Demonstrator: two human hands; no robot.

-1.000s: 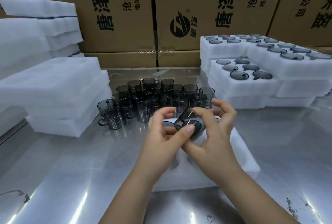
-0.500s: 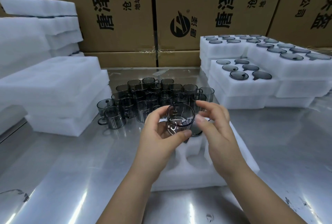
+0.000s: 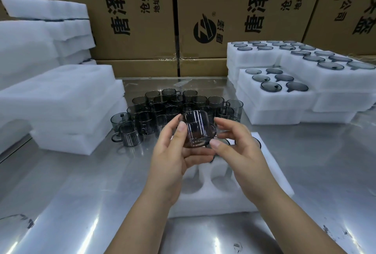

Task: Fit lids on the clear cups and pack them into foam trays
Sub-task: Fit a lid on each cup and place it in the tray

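The smoky clear ribbed cup [image 3: 196,129] is now upright in the air above the white foam tray with round pockets [image 3: 203,203]; half a second ago its mouth tipped toward the camera. The left hand [image 3: 173,152] grips it, thumb on the wall and fingers curled beneath. The right hand [image 3: 238,148] has loosened, with its fingers spread beside the handle and its thumb tip at the base. Whether a lid is seated I cannot tell. Righting the cup suggests the fitting is finished and an empty near pocket comes next.
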